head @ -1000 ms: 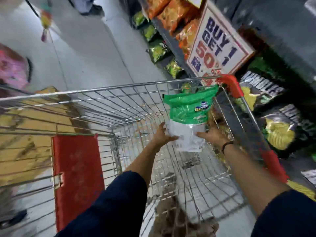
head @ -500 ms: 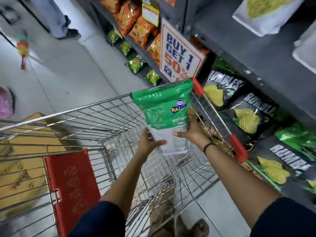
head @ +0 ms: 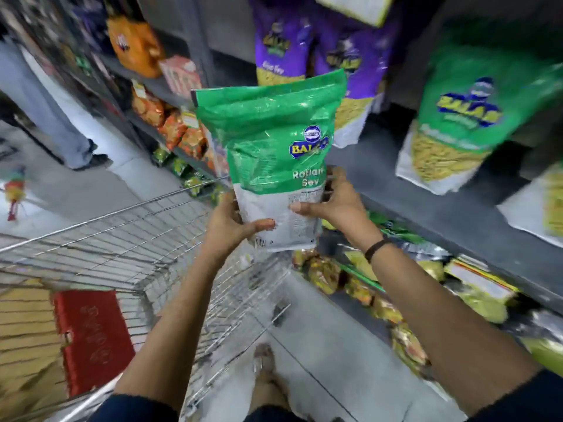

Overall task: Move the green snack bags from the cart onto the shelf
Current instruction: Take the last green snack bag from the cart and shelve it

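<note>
I hold a green and white snack bag [head: 271, 141] upright in front of me with both hands. My left hand [head: 231, 220] grips its lower left edge, and my right hand [head: 332, 205] grips its lower right side. The bag is above the far right corner of the wire cart [head: 128, 239] and in front of the grey shelf [head: 426, 202]. Another green snack bag [head: 475, 108] stands on that shelf to the right, blurred.
Purple snack bags [head: 286, 50] stand at the back of the shelf. Orange packs [head: 170, 123] fill shelves further down the aisle. Lower shelf packs [head: 475, 296] lie under my right arm. A person's legs [head: 58, 123] stand at the left. The cart has a red flap [head: 91, 339].
Both hands have lifted the green bag up out of the cart and toward the shelf. My view has swung up and right onto the shelf.
</note>
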{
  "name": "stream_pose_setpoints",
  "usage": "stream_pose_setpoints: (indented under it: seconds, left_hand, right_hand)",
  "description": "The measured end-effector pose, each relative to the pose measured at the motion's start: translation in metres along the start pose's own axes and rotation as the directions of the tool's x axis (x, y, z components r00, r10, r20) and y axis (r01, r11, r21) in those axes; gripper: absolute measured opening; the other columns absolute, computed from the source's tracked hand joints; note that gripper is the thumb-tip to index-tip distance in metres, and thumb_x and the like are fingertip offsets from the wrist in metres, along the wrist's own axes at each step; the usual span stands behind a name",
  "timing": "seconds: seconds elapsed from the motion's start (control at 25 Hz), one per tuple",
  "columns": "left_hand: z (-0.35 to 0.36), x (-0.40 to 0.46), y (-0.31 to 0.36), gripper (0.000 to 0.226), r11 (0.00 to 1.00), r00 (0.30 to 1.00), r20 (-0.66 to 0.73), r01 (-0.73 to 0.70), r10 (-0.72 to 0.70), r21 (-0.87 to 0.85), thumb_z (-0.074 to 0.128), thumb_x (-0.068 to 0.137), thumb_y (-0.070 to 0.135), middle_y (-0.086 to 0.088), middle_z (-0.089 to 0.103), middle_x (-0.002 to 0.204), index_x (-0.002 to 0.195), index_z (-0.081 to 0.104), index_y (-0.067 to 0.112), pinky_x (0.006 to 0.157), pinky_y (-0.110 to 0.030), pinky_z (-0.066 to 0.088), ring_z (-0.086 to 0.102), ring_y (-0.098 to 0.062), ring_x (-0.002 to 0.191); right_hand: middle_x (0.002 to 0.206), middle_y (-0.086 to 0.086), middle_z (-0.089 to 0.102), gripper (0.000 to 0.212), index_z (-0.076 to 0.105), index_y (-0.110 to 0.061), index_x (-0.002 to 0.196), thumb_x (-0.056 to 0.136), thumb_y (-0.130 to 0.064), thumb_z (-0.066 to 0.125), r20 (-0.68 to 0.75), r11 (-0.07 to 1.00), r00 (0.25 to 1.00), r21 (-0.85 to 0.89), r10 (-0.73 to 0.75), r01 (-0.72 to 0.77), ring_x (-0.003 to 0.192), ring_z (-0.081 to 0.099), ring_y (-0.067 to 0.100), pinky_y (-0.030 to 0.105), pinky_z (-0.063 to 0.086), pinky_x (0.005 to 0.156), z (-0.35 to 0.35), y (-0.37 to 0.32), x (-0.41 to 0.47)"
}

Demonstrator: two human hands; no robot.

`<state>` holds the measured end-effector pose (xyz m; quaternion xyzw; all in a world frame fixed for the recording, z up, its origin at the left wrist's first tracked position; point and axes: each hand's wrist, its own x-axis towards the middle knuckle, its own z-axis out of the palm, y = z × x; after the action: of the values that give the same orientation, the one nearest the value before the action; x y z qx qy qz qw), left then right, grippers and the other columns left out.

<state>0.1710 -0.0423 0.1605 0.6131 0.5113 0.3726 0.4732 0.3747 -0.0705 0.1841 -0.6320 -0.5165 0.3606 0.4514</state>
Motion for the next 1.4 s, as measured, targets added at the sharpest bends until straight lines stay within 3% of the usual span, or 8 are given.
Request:
stream_pose_setpoints:
  seconds: [0.16, 0.28, 0.56, 0.72, 0.88, 1.12, 1.28, 1.4]
  left_hand:
    - [0.088, -0.026, 0.040, 0.082, 0.991, 0.976, 0.181, -0.130, 0.121, 0.038, 0.088, 0.041, 0.052, -0.006, 0.068, 0.114, 0.112, 0.053, 0.031, 0.091, -0.050, 0.053, 0.065, -0.024, 0.106]
    - [0.159, -0.039, 0.070, 0.080, 0.964, 0.929, 0.303, -0.249, 0.210, 0.096, 0.081, 0.039, 0.063, 0.000, 0.068, 0.110, 0.107, 0.051, 0.034, 0.088, -0.048, 0.054, 0.065, -0.019, 0.102]
    - [0.291, -0.057, 0.112, 0.081, 0.909, 0.773, 0.555, -0.411, 0.307, 0.069, 0.084, 0.043, 0.051, 0.000, 0.067, 0.100, 0.109, 0.051, 0.020, 0.080, -0.042, 0.056, 0.066, -0.020, 0.090]
    - [0.362, -0.078, 0.143, 0.073, 0.854, 0.643, 0.651, -0.521, 0.403, -0.014, 0.086, 0.054, 0.039, 0.002, 0.063, 0.093, 0.113, 0.050, 0.014, 0.074, -0.035, 0.054, 0.063, -0.020, 0.087]
    - [0.435, -0.089, 0.164, 0.074, 0.833, 0.576, 0.682, -0.547, 0.450, -0.087, 0.084, 0.055, 0.042, -0.011, 0.064, 0.109, 0.113, 0.050, 0.011, 0.080, -0.035, 0.051, 0.060, -0.027, 0.101]
    - [0.521, -0.089, 0.175, 0.073, 0.829, 0.591, 0.683, -0.557, 0.430, -0.040, 0.082, 0.061, 0.036, -0.017, 0.063, 0.107, 0.117, 0.048, 0.003, 0.074, -0.039, 0.046, 0.060, -0.031, 0.097]
    - [0.553, -0.090, 0.154, 0.070, 0.865, 0.642, 0.669, -0.502, 0.374, -0.001, 0.081, 0.063, 0.033, -0.016, 0.064, 0.109, 0.116, 0.046, 0.004, 0.065, -0.026, 0.036, 0.060, -0.030, 0.100]
    - [0.557, -0.092, 0.141, 0.067, 0.879, 0.620, 0.691, -0.475, 0.372, -0.046, 0.077, 0.069, 0.034, -0.010, 0.061, 0.113, 0.120, 0.044, 0.007, 0.075, -0.020, 0.038, 0.056, -0.021, 0.105]
  right_hand:
    - [0.111, -0.002, 0.061, 0.080, 0.041, -0.022, 0.113, 0.049, -0.037, 0.087, -0.206, 0.998, 0.977, 0.006, 0.059, -0.059, 0.105, 0.059, 0.018, 0.042, 0.050, 0.094, -0.106, 0.007, -0.076]
    - [0.114, 0.003, 0.064, 0.092, 0.042, -0.024, 0.110, 0.034, -0.052, 0.086, -0.362, 0.993, 0.924, 0.048, 0.121, -0.111, 0.106, 0.061, 0.023, 0.049, 0.050, 0.094, -0.168, 0.024, -0.126]
    - [0.114, 0.004, 0.065, 0.090, 0.043, -0.033, 0.107, 0.031, -0.059, 0.084, -0.645, 0.978, 0.736, 0.106, 0.205, -0.180, 0.104, 0.063, 0.022, 0.048, 0.052, 0.094, -0.267, 0.057, -0.205]
    - [0.112, -0.003, 0.064, 0.084, 0.043, -0.027, 0.109, 0.038, -0.046, 0.084, -0.750, 0.978, 0.631, 0.113, 0.198, -0.173, 0.103, 0.063, 0.018, 0.042, 0.052, 0.094, -0.317, 0.066, -0.247]
    - [0.102, -0.012, 0.060, 0.078, 0.041, -0.024, 0.109, 0.044, -0.035, 0.083, -0.799, 0.981, 0.574, 0.104, 0.180, -0.163, 0.098, 0.061, 0.013, 0.037, 0.050, 0.094, -0.376, 0.082, -0.264]
    - [0.118, 0.009, 0.057, 0.075, 0.036, -0.012, 0.122, 0.063, -0.004, 0.081, -0.773, 0.973, 0.591, 0.173, 0.230, -0.153, 0.115, 0.056, 0.028, 0.041, 0.047, 0.098, -0.454, 0.130, -0.250]
    - [0.127, 0.014, 0.053, 0.074, 0.035, -0.012, 0.122, 0.063, -0.004, 0.080, -0.724, 0.965, 0.639, 0.206, 0.260, -0.160, 0.120, 0.052, 0.031, 0.050, 0.043, 0.104, -0.471, 0.172, -0.241]
    - [0.126, 0.008, 0.052, 0.070, 0.037, -0.021, 0.119, 0.065, -0.006, 0.079, -0.703, 0.964, 0.662, 0.227, 0.259, -0.136, 0.122, 0.050, 0.027, 0.050, 0.041, 0.106, -0.468, 0.183, -0.242]
